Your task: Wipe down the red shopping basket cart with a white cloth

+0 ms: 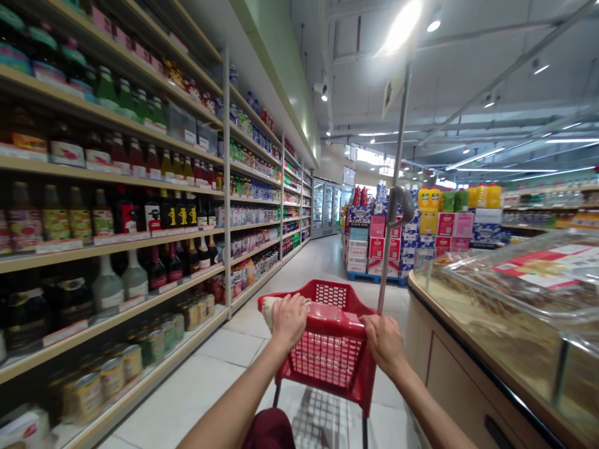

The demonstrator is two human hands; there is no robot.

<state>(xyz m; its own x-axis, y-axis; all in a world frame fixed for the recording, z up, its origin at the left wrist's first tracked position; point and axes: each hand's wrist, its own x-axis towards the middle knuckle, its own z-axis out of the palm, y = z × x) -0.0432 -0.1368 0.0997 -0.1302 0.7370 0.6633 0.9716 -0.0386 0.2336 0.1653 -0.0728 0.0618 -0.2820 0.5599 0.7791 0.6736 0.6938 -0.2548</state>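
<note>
A red plastic shopping cart (327, 358) stands right in front of me on the tiled floor. My left hand (287, 319) is closed over the left part of its handle, with a pale cloth-like thing (268, 305) partly under the fingers and hanging at the corner. At the handle's right end, my right hand (384, 340) is wrapped round the bar. A thin metal pole (394, 181) with a grey hook-shaped piece (401, 206) rises beside the cart's right side. Through the mesh, the basket's inside shows only in part.
Shelves (116, 240) of bottles and cans run along the left. To the right, a wooden display counter (449, 374) carries clear plastic packs (552, 274). Farther ahead, stacked drink boxes (374, 246) stand on a blue pallet (377, 278), and glass-door fridges (326, 206) line the back.
</note>
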